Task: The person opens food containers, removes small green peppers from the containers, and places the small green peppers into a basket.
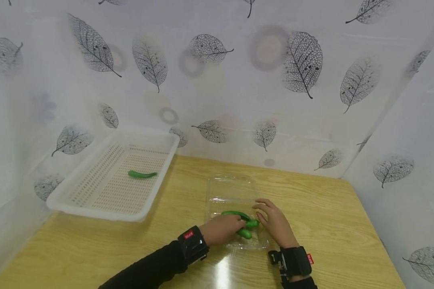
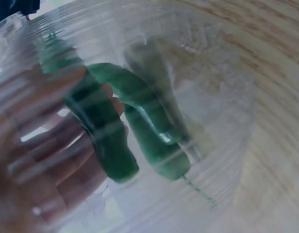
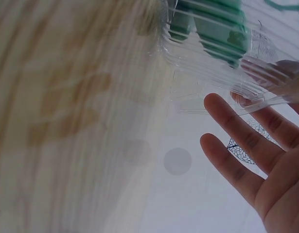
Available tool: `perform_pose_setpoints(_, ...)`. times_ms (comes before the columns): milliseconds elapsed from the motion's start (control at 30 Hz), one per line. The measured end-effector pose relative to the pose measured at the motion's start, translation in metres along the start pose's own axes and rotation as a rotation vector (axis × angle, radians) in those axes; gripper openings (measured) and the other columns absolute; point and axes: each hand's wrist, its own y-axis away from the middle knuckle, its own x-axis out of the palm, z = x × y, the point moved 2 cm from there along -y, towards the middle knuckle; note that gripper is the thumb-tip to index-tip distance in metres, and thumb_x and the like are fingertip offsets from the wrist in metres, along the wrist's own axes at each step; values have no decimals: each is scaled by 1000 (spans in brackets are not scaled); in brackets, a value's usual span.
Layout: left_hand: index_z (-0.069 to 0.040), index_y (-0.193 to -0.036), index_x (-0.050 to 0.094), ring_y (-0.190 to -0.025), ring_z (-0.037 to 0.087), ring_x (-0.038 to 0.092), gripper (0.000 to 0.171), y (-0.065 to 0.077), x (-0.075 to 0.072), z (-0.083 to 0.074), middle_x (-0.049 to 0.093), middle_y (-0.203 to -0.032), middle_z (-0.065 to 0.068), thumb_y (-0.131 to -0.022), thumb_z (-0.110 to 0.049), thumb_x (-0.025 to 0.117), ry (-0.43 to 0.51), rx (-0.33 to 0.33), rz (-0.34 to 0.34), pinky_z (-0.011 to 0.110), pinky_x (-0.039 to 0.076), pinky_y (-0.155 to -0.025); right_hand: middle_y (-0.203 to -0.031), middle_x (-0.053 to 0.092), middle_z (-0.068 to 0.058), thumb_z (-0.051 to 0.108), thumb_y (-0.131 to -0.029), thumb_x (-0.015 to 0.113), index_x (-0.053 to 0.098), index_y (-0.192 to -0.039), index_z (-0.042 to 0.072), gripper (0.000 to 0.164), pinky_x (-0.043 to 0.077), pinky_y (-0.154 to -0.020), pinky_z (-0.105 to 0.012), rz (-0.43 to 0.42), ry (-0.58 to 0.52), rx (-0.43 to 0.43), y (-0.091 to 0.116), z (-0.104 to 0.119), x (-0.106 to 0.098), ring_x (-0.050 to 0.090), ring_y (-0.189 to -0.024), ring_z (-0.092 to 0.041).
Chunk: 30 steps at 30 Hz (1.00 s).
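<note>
Several green peppers lie in a clear plastic clamshell box whose lid is folded back, away from me. My left hand reaches into the box from the left. Through the clear wall in the left wrist view, its thumb and fingers pinch one green pepper, with another curved pepper lying right beside it. At the box's right rim my right hand is spread, fingertips close to the peppers' ends. In the right wrist view its fingers are loosely extended and hold nothing.
A white perforated plastic basket stands at the back left, with a single green pepper inside. The wooden table is bordered at the back and sides by a pale leaf-patterned curtain.
</note>
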Motion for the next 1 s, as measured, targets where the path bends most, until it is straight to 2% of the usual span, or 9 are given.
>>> perform_pose_setpoints(167,-20,-111,63,-91,5,61,30,3,-8,3,65,-104,-5,-82,-15,70,23,-16,-23,16,51,-69,-120,60,-8,4,-82,69,69,-103,9,21,53,-78,-36,11,-7,3,0,-1,-1,62,-104,-26)
perform_pose_setpoints(267,-18,-114,61,-90,6,62,33,7,-16,9,64,-104,-4,-82,-13,70,4,-22,-44,16,51,-70,-121,60,-8,4,-82,69,69,-102,9,21,53,-78,-35,14,-12,8,1,-2,1,62,-105,-26)
perform_pose_setpoints(367,-17,-115,61,-91,8,62,33,16,-32,17,64,-104,-2,-84,-10,67,1,-40,-69,18,52,-74,-120,60,-8,4,-82,69,69,-102,9,21,53,-79,-36,12,-16,8,1,-2,2,62,-105,-26)
perform_pose_setpoints(467,-16,-113,61,-91,10,62,26,31,-54,29,63,-103,-1,-87,-12,64,35,-55,-123,19,53,-76,-120,61,-8,4,-82,69,69,-102,9,21,53,-79,-36,7,-16,4,1,-1,2,62,-105,-26)
perform_pose_setpoints(633,-13,-106,62,-88,13,64,19,57,-85,56,64,-97,1,-87,-13,64,76,-72,-262,23,54,-74,-120,60,-7,4,-82,69,69,-103,10,22,53,-79,-36,6,-11,6,1,0,0,62,-104,-25)
perform_pose_setpoints(767,-11,-105,64,-88,16,65,20,73,-103,81,65,-95,1,-84,-12,67,80,-108,-330,28,55,-76,-121,60,-7,5,-82,69,69,-103,10,22,53,-79,-35,8,-6,9,1,0,0,62,-104,-25)
perform_pose_setpoints(867,-11,-105,64,-91,18,66,22,82,-112,103,66,-97,2,-84,-12,67,97,-170,-319,31,55,-79,-120,61,-7,4,-82,69,69,-103,10,21,53,-80,-35,7,-8,5,1,0,0,62,-105,-25)
perform_pose_setpoints(1000,-10,-109,63,-97,22,65,23,89,-126,136,66,-101,5,-86,-10,64,153,-281,-256,37,53,-84,-119,61,-8,4,-82,69,69,-102,9,21,53,-81,-36,3,-11,0,1,0,1,62,-105,-26)
